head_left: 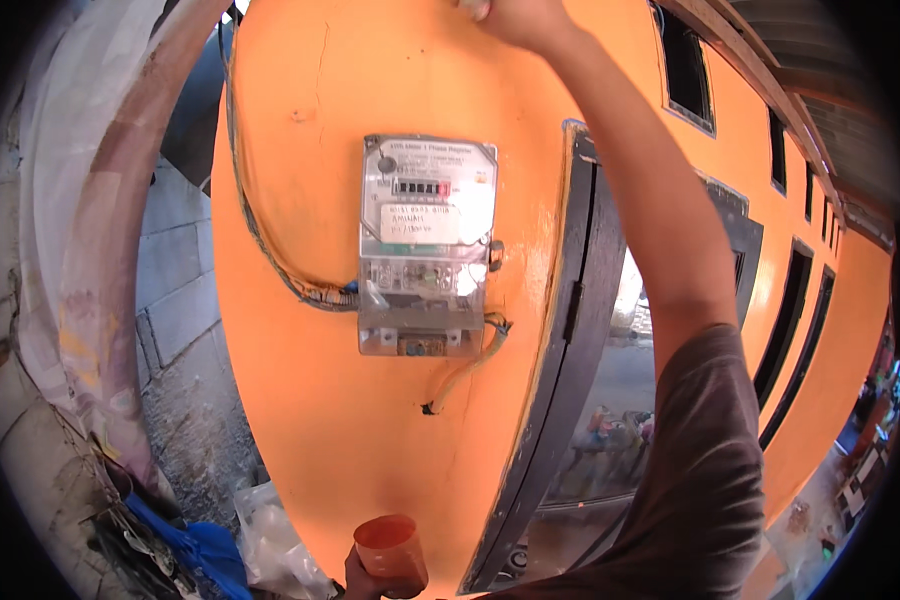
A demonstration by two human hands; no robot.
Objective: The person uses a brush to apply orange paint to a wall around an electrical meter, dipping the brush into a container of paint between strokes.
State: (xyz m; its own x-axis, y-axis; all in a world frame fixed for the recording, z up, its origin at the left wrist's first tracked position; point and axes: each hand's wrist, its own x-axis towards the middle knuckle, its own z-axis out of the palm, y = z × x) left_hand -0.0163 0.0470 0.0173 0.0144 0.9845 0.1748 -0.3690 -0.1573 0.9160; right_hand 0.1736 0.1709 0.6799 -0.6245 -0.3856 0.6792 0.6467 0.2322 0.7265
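Note:
My left hand (358, 578), low in the view, is wrapped round an orange-red plastic cup (398, 556). The cup stands upright before the wall, its mouth facing up; I cannot make out what is inside. Stretched high, my right arm ends at my right hand (526, 18), which is close to the orange painted wall (300, 420) and partly cut off by the top edge. Its fingers look closed, with a small pale bit showing at their tips that I cannot name. Between the two hands, an electricity meter (428, 245) in a clear cover is fixed to the wall.
A bundled cable (260, 235) runs down the wall into the meter; a short wire (467, 372) loops from its lower right into a hole. To the right is a dark-framed glass door (610, 430). Pale cloth (85, 250) hangs at left, above a blue sheet (205, 550).

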